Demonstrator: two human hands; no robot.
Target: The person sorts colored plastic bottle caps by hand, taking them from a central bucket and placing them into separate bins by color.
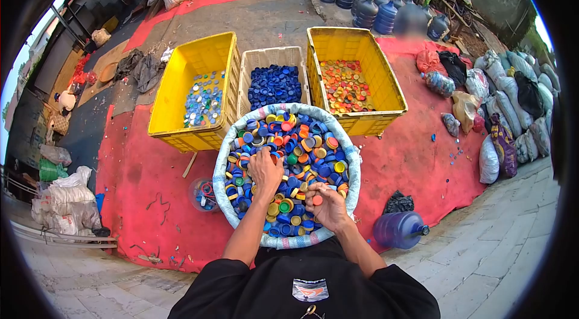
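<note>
A round basket [221, 183] lined with pale blue woven cloth stands in front of me, heaped with blue, yellow, orange and green bottle caps [283, 205]. My left hand [265, 172] is over the left-centre of the heap, its fingers curled down among the caps; what they grip, if anything, is hidden. At the right side of the heap, my right hand [329, 207] is closed with an orange bottle cap [317, 200] held at the fingers.
Beyond the basket are a yellow crate [164, 115] with blue, white and green caps, a white crate [271, 54] of dark blue caps, and another yellow crate [368, 118] of orange and yellow ones. A water jug [395, 230] lies at right; sacks [509, 105] line the far right.
</note>
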